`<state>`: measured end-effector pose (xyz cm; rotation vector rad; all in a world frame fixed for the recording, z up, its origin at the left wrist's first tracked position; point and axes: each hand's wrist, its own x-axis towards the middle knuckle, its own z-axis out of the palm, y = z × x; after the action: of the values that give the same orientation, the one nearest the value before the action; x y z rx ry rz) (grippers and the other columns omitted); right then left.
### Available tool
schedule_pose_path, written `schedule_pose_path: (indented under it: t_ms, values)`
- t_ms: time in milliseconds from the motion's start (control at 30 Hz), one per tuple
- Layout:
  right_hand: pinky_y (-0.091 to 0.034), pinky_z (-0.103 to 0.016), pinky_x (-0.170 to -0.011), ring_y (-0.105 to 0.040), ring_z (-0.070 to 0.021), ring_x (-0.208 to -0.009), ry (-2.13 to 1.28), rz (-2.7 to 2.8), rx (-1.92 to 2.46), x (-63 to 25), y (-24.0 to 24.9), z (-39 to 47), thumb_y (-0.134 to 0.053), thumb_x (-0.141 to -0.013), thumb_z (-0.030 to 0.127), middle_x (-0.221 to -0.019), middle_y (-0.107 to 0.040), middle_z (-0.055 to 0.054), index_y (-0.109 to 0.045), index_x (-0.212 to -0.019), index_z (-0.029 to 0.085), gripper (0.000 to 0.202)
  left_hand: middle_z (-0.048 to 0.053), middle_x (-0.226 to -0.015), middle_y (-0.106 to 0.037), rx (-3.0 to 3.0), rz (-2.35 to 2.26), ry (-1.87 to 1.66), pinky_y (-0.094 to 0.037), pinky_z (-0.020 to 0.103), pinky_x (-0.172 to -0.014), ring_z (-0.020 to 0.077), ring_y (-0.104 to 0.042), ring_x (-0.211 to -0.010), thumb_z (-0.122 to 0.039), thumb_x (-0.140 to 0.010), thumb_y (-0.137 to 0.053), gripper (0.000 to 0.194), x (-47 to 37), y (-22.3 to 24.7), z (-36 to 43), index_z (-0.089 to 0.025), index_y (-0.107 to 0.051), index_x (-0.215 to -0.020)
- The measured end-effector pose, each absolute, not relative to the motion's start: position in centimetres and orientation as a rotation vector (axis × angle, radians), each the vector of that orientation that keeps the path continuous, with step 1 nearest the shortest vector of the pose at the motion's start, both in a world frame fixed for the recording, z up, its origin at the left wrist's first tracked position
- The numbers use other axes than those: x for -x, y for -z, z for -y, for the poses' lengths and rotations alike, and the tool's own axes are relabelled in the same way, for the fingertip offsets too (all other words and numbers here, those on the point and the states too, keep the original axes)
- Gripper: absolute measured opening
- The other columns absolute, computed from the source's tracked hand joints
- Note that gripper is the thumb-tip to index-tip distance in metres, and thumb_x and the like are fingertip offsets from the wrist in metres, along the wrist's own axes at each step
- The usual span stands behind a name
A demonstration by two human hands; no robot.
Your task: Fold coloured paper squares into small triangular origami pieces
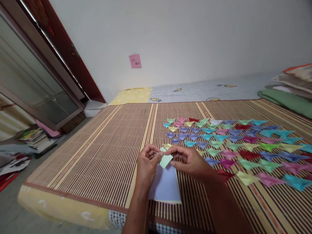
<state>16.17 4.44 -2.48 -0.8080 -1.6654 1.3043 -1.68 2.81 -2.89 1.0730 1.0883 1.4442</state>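
Note:
Between my two hands is a small piece of folded light-green paper (166,160), diamond-shaped from this side. My left hand (149,162) pinches its left edge with thumb and fingers. At its top corner and right side, the fingers of my right hand (188,159) are closed on the same paper. Under the hands lies a stack of paper sheets (164,185), pale blue-violet on top, with yellow and pink edges showing below. To the right, rows of folded paper boats (247,164) in many colours spread over the striped mat (97,156).
The mat covers a bed with a patterned sheet (190,92). Folded green cloth (285,100) and pillows lie at the far right. A pink note (135,61) sticks to the wall. At left stand a glass-doored cabinet (36,71) and a pile of books (36,138).

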Motion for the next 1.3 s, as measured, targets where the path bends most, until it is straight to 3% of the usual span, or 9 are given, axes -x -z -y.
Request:
schedule_pose_path:
  t_ms: [200,367,500,600,833,1033,1300]
  values:
    - [-0.053,-0.036,-0.080,-0.066,-0.0207,-0.088,-1.338,1.607,0.802,-16.1,2.8,-4.4,-0.074,-0.080,0.021,-0.095,-0.069,-0.005,-0.074,-0.097,0.020,0.017,0.000,-0.066,-0.069,-1.013,-1.105,-1.436,-0.041,0.020,-0.057,0.0103,-0.056,-0.059,-0.031,-0.071,-0.089,0.022,1.7,3.3,-2.9,-0.015,-0.076,-0.079]
    - [-0.053,-0.035,-0.082,-0.067,-0.0190,-0.089,-1.343,1.560,0.756,-16.3,3.0,-4.5,-0.074,-0.087,0.027,-0.094,-0.070,-0.004,-0.074,-0.096,0.021,0.011,0.004,-0.076,-0.075,-0.995,-0.994,-1.388,-0.048,0.023,-0.068,0.0134,-0.063,-0.069,-0.042,-0.084,-0.078,0.028,2.3,2.9,-2.7,-0.015,-0.081,-0.087]
    - [-0.053,-0.031,-0.079,-0.067,-0.0175,-0.088,-1.297,1.539,0.743,-16.6,2.5,-4.5,-0.071,-0.090,0.029,-0.092,-0.070,-0.003,-0.074,-0.096,0.022,0.010,0.006,-0.089,-0.079,-1.047,-0.852,-1.308,-0.052,0.025,-0.080,0.0159,-0.068,-0.082,-0.033,-0.082,-0.081,0.022,2.9,2.3,-2.3,-0.018,-0.083,-0.098]
    - [-0.054,-0.031,-0.079,-0.067,-0.0172,-0.088,-1.292,1.531,0.736,-16.7,2.3,-4.4,-0.071,-0.090,0.029,-0.092,-0.070,-0.003,-0.075,-0.097,0.023,0.010,0.007,-0.092,-0.080,-1.087,-0.892,-1.313,-0.053,0.026,-0.083,0.0170,-0.070,-0.086,-0.028,-0.079,-0.084,0.018,2.9,2.2,-2.3,-0.019,-0.084,-0.094]
    - [-0.056,-0.034,-0.083,-0.068,-0.0208,-0.095,-1.316,1.558,0.719,-16.7,2.2,-4.1,-0.074,-0.083,0.023,-0.101,-0.069,-0.005,-0.074,-0.100,0.023,0.017,0.005,-0.087,-0.079,-1.050,-0.968,-1.376,-0.056,0.028,-0.077,0.0186,-0.072,-0.083,-0.025,-0.068,-0.090,0.019,2.0,1.8,-2.5,-0.019,-0.082,-0.084]
    - [-0.053,-0.032,-0.077,-0.067,-0.0185,-0.085,-1.192,1.521,0.823,-16.2,2.3,-4.3,-0.067,-0.090,0.028,-0.091,-0.070,-0.003,-0.070,-0.099,0.022,0.010,0.003,-0.083,-0.074,-1.212,-1.076,-1.406,-0.050,0.023,-0.070,0.0152,-0.066,-0.078,-0.020,-0.074,-0.084,0.014,1.2,1.7,-2.1,-0.019,-0.077,-0.086]
    - [-0.050,-0.031,-0.067,-0.064,-0.0183,-0.074,-1.067,1.494,0.940,-15.1,1.9,-4.3,-0.067,-0.089,0.033,-0.078,-0.070,-0.003,-0.073,-0.088,0.019,0.015,0.002,-0.083,-0.071,-1.668,-1.198,-1.288,-0.049,0.029,-0.076,0.0182,-0.064,-0.080,-0.013,-0.085,-0.071,0.008,1.2,1.8,-1.8,-0.020,-0.071,-0.081]
